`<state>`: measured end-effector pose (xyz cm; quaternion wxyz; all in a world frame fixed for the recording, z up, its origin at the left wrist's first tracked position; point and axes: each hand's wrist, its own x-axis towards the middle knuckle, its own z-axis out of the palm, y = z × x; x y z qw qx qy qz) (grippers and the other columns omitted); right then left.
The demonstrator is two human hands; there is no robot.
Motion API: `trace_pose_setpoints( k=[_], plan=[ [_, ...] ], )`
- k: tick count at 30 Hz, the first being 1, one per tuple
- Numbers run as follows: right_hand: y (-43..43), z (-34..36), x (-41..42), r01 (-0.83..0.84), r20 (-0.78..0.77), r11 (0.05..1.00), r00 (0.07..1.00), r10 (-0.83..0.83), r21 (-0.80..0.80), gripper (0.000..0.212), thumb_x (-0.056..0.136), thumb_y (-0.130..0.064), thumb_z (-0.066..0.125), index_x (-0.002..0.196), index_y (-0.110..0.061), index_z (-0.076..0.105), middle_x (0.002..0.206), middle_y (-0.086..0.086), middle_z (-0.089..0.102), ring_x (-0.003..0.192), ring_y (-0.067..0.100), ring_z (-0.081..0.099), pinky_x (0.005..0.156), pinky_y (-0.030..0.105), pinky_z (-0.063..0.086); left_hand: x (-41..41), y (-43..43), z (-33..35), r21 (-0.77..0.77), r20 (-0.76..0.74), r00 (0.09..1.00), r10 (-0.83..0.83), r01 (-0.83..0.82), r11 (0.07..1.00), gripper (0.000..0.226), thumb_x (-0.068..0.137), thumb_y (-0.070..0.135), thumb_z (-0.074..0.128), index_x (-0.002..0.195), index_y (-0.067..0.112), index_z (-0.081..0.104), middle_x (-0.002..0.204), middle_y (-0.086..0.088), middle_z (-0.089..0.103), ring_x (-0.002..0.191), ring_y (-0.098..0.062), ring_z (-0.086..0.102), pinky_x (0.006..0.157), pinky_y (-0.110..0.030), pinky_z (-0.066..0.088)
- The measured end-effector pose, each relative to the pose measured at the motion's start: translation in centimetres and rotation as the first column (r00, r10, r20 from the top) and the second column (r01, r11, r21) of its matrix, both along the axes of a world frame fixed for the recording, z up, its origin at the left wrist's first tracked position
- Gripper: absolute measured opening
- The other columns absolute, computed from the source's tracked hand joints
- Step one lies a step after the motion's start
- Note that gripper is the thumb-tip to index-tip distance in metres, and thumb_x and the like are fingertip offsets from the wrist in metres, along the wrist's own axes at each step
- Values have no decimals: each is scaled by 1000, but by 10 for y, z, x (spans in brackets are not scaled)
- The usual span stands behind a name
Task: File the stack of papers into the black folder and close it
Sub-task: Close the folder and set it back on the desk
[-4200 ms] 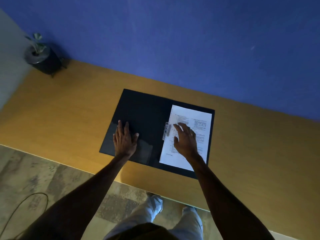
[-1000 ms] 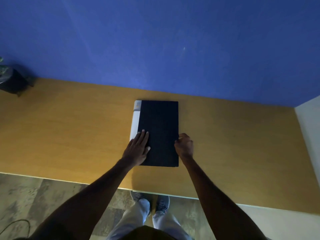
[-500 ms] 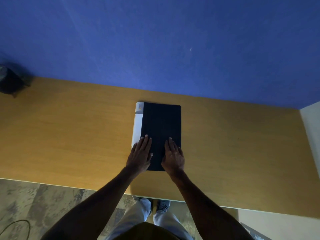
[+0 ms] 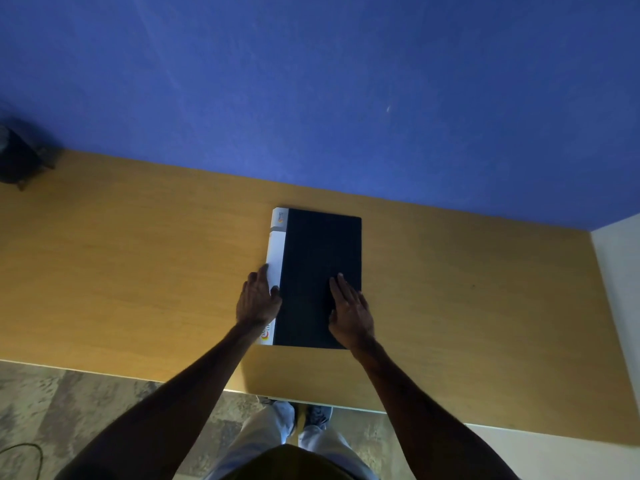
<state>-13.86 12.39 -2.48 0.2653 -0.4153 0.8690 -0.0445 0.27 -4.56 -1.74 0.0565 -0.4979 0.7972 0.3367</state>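
Observation:
The black folder lies closed on the wooden table, its white spine on the left side. No papers show; they are hidden inside the cover. My left hand rests against the spine's left edge near the folder's lower half, thumb touching the cover. My right hand lies flat on the cover's lower right part, fingers spread and pointing away from me.
A dark pot stands at the table's far left corner against the blue wall. The table's near edge runs just below the folder, with my legs and shoes under it. A cable lies on the floor at the lower left.
The folder went from open with papers showing to closed. In the last half second my left hand slid off the cover to the spine edge, and my right hand shifted right on the cover.

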Motion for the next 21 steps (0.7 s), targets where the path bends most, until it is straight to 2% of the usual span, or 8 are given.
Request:
trace_pose_setpoints(
  k=[3,5,7,12,14,16,19,21],
  plan=[
    [-2,-3,9,-36,47,999,998,35,21,77,109,-21,51,175,-22,10,183,2,-5,171,24,3,139,46,16,-5,-7,1,127,-96,976,196,-183,975,61,105,19,66,161,6,46,153,-18,60,143,-41,59,116,-54,53],
    [-4,-3,14,-17,53,999,998,15,31,78,109,-22,51,175,-22,10,183,3,-6,172,25,0,139,47,18,-8,-9,1,318,-175,894,413,-346,883,49,102,14,72,148,3,61,147,-17,68,135,-42,66,111,-54,58],
    [-6,-3,17,10,64,1000,998,-12,30,78,108,-23,53,175,-21,11,183,3,-6,172,26,-1,138,48,19,-9,-7,3,437,-204,829,520,-399,806,41,101,10,73,140,0,67,143,-18,71,127,-43,70,107,-52,61],
    [-4,-1,16,54,88,998,995,-55,7,72,109,-24,52,173,-19,19,183,4,0,171,26,4,136,45,28,-5,-5,2,544,-207,776,595,-415,730,52,100,6,73,150,2,58,147,-20,66,129,-45,67,111,-57,57],
    [-3,2,12,58,87,998,995,-57,-9,66,110,-25,50,171,-20,26,182,3,7,170,27,11,133,46,32,-3,-4,4,613,-195,749,633,-411,675,57,99,3,73,151,5,50,145,-23,66,122,-43,68,95,-50,62],
    [-1,6,7,72,90,997,994,-69,-34,60,111,-27,50,168,-20,35,180,2,16,166,27,23,130,46,37,-1,-1,7,663,-183,738,650,-395,636,58,99,2,72,151,9,48,142,-24,65,114,-41,68,79,-39,59],
    [3,12,-1,160,139,982,979,-146,-97,56,110,-25,52,165,-19,40,176,-1,26,161,25,33,127,45,41,4,6,9,726,-145,729,669,-382,573,55,101,5,70,151,16,50,143,-25,66,127,-48,67,95,-49,54],
    [6,15,-5,275,188,954,950,-251,-119,61,110,-25,54,168,-19,35,176,0,24,162,26,30,128,47,38,7,10,12,761,-147,705,694,-367,534,54,102,4,69,152,16,50,144,-27,65,123,-43,66,95,-47,49]
  ],
)
